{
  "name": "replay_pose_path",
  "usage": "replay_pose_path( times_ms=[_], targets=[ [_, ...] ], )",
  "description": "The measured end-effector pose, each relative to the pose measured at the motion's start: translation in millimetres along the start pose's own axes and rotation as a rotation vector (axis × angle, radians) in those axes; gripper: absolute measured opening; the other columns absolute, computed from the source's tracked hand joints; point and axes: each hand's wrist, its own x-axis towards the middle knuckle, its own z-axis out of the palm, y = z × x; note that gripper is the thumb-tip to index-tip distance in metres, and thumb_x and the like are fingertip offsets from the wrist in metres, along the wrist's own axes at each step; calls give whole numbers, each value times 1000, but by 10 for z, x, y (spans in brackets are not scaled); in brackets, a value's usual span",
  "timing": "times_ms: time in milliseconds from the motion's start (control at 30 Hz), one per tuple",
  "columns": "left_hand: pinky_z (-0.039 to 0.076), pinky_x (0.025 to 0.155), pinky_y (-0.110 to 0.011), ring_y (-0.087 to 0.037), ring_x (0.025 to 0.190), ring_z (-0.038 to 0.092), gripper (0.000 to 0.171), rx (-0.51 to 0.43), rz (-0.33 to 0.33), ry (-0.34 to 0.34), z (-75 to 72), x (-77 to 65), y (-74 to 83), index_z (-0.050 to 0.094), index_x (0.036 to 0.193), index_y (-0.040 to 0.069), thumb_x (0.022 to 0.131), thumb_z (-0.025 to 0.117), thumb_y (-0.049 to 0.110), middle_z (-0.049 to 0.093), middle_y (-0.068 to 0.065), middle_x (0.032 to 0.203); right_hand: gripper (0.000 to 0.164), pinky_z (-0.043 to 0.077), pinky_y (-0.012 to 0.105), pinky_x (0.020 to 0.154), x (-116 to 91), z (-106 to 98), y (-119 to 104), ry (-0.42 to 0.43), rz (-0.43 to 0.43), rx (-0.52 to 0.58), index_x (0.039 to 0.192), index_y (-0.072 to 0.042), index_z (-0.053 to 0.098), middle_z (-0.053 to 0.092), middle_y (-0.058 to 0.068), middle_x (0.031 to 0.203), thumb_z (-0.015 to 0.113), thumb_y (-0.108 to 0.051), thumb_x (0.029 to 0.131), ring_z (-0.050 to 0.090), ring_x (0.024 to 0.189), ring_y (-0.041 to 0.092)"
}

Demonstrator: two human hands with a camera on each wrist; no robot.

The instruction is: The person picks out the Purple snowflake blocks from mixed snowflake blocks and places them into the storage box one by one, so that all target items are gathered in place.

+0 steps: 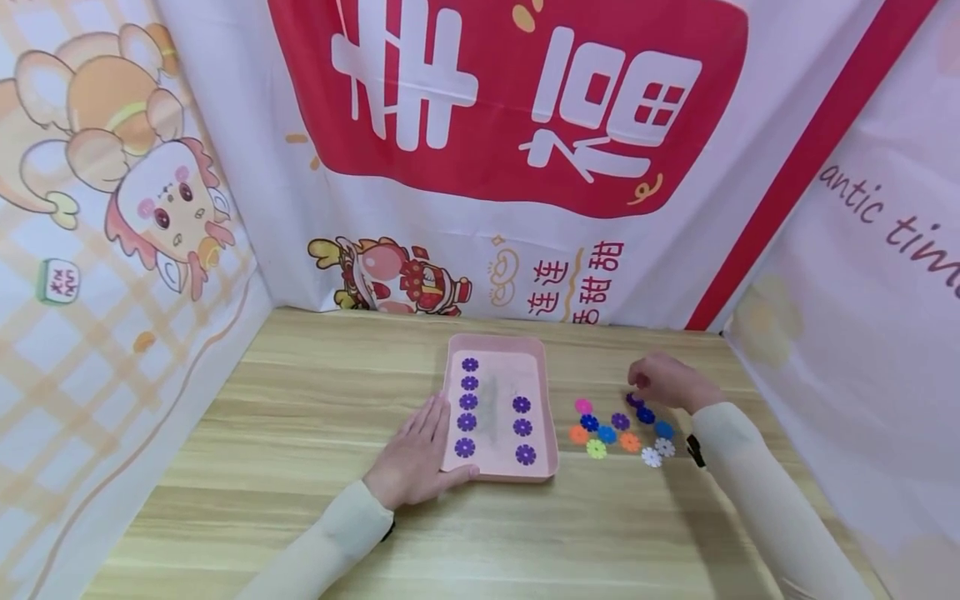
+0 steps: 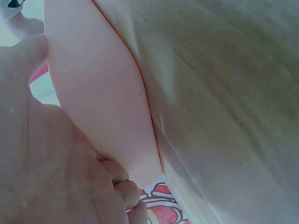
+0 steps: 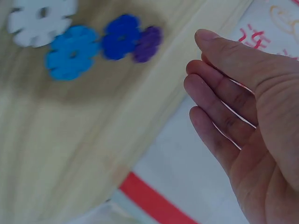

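A shallow pink tray [image 1: 504,479] lies on the table with purple snowflake discs [image 1: 468,402] inside, several in a left column and three in a right one. My left hand [image 1: 414,454] rests against the tray's left side, fingers straight along the wall and thumb at the front edge. In the left wrist view the palm and fingers lie beside the pink wall [image 2: 100,88]. Over the loose discs, my right hand [image 1: 667,382] hovers with fingers bent loosely. A purple disc [image 3: 148,44] lies just below it, overlapping a dark blue disc [image 3: 121,37]; nothing shows between the fingertips.
Loose discs sit to the right of the tray: a pink disc [image 1: 583,406], an orange disc [image 1: 630,442], a green disc [image 1: 596,449], a white disc [image 1: 651,457] and several others. Printed cloth [image 1: 510,250] hangs at the table's back and both sides.
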Motion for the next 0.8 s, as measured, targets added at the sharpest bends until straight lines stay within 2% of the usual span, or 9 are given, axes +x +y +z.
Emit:
replay_pose_path(
  times_ms=[67, 267, 400, 800],
  targets=[
    [19, 135, -55, -41, 165, 13, 110, 2, -2, -1, -6, 1, -2, 18, 166, -5, 98, 50, 76, 10, -24, 176, 19, 64, 48, 91, -33, 43, 72, 1, 29, 24, 115, -6, 77, 76, 6, 105, 77, -11, 96, 67, 92, 20],
    [18, 135, -55, -41, 165, 13, 111, -5, 0, -5, -11, 0, -2, 17, 166, -6, 98, 51, 76, 9, -24, 176, 23, 64, 51, 92, -52, 194, 213, 46, 17, 57, 116, -1, 76, 78, 13, 107, 78, -11, 96, 72, 96, 24],
    [18, 135, -54, -40, 165, 12, 112, 0, -1, -1, -1, 4, -9, 17, 166, -6, 98, 51, 76, 10, -24, 176, 25, 65, 50, 93, 9, 287, 244, 61, 34, 57, 117, -2, 76, 78, 11, 106, 80, -15, 95, 72, 95, 22],
    [18, 136, -53, -39, 166, 12, 111, -5, 2, 0, 10, 4, -5, 18, 166, -6, 98, 51, 76, 10, -24, 176, 21, 64, 47, 91, 90, 357, 237, 19, 102, 98, 113, -7, 77, 75, 6, 103, 79, -19, 96, 68, 91, 18]
  ],
)
